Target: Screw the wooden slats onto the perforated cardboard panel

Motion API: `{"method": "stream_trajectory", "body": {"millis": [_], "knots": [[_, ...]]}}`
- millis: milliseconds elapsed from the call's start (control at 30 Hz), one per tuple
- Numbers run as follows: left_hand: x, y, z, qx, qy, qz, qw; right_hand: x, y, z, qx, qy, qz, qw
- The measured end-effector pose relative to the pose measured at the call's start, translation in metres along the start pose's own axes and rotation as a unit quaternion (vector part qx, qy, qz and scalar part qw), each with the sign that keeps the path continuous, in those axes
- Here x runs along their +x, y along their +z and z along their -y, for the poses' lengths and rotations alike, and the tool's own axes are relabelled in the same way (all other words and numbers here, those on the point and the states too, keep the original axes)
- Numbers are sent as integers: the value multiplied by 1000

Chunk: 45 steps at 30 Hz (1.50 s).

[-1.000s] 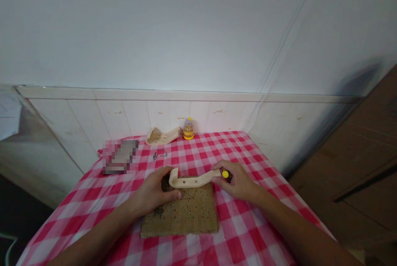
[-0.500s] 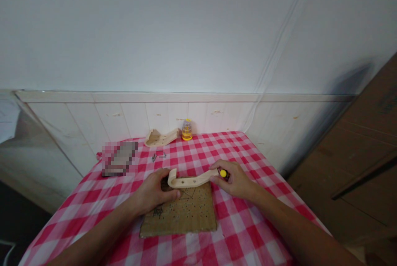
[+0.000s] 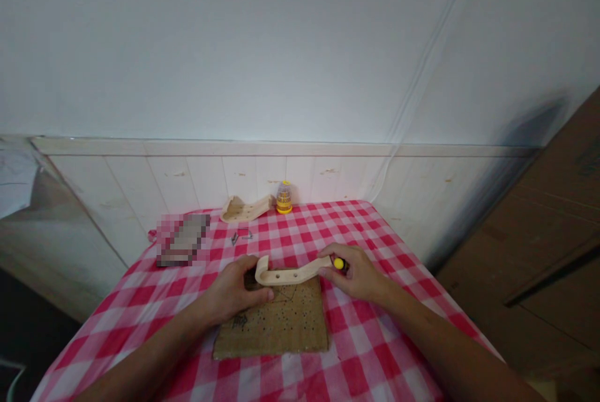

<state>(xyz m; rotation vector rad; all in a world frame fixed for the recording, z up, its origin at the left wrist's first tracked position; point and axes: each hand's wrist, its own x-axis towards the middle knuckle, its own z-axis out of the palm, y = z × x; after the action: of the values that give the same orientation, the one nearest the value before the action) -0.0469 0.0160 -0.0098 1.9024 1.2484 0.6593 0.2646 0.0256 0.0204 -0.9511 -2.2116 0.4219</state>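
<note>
A curved pale wooden piece with two holes lies along the far edge of a cardboard sheet dotted with small holes. My left hand is closed around the hooked left end of the wooden piece. My right hand is closed on a small screwdriver with a yellow cap, held against the right end of the wooden piece. Both rest on a table with a red and white checked cloth.
A second curved wooden piece and a small yellow-lidded jar stand at the table's far edge by the white panelled wall. Loose screws lie behind the cardboard. A blurred flat object sits far left. Brown wood boards stand right.
Hands and wooden piece hold the same place on the cardboard; only the camera view has shifted slightly.
</note>
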Motion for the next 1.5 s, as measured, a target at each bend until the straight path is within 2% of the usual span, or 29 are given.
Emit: {"method": "stream_trajectory", "body": {"millis": [267, 433, 667, 933, 1033, 1167, 1233, 1333, 1433, 1500], "knots": [[-10, -3, -2, 17, 19, -24, 999, -2, 0, -1, -6, -4, -10, 1000], [-11, -5, -7, 16, 30, 5, 999, -1, -1, 1, -12, 0, -4, 1000], [-10, -4, -5, 7, 37, 4, 999, 1, -2, 2, 3, 11, 1, 1000], [-7, -1, 0, -3, 32, -32, 999, 1, -2, 3, 11, 11, 6, 1000], [-7, 0, 1, 0, 42, -30, 999, 1, -5, 0, 29, 9, -48, 998], [-7, 3, -2, 10, 64, -28, 998, 7, -12, 3, 86, 26, -220, 971], [-7, 4, -6, 17, 77, -23, 997, 12, -14, 11, 131, 38, -270, 953], [-8, 5, -13, 24, 71, -7, 997, 20, -12, 29, 204, 43, -256, 944], [-7, 6, -16, 17, 58, 4, 998, 23, -6, 46, 253, 65, -184, 948], [-6, 6, -16, 5, 53, 8, 999, 25, 0, 52, 242, 85, -137, 957]]}}
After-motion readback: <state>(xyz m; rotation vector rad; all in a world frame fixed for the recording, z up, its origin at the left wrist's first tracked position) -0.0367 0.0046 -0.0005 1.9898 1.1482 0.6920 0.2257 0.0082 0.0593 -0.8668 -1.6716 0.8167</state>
